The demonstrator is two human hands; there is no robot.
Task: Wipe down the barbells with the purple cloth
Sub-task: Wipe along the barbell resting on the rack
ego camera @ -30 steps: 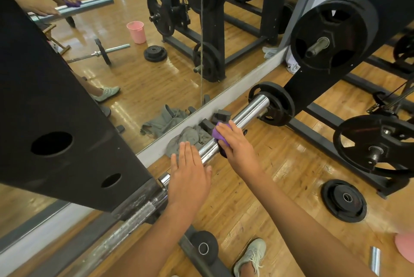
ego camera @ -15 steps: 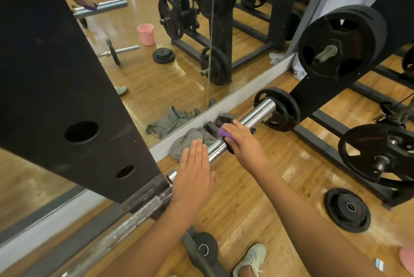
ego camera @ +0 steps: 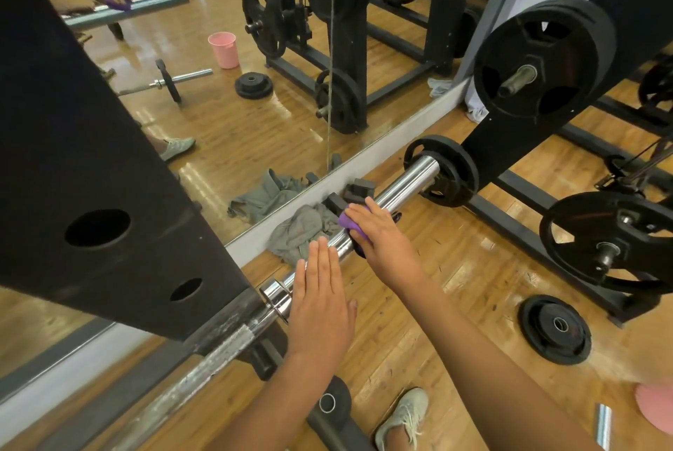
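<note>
Chrome gleams along the barbell (ego camera: 404,182), which runs slantwise from the black rack upright (ego camera: 91,177) at the lower left up toward the foot of the wall mirror (ego camera: 225,130), its bright end just in front of a small black plate (ego camera: 457,173). The purple cloth (ego camera: 349,224) sits on top of the smooth sleeve, about midway along the shiny part, and the person's right hand (ego camera: 378,232) is clamped over it, fingers curled down around cloth and bar so that only a fold of purple shows at the fingertips. The left hand (ego camera: 320,301) lies flat on the bar lower down, near the collar, fingers straight and pressed together, thumb out to the side, gripping nothing. Between the bar and the mirror's base a crumpled grey rag (ego camera: 302,232) lies on the wooden floor (ego camera: 455,268), with two small dark blocks just beside it. A loose weight plate (ego camera: 555,328) rests flat on the floor to the right, well apart from the hands, and a large plate (ego camera: 542,64) hangs on a peg of the rack above. One pale sneaker (ego camera: 402,418) shows at the bottom edge. In the mirror a pink bucket (ego camera: 223,49) stands on the reflected floor.
</note>
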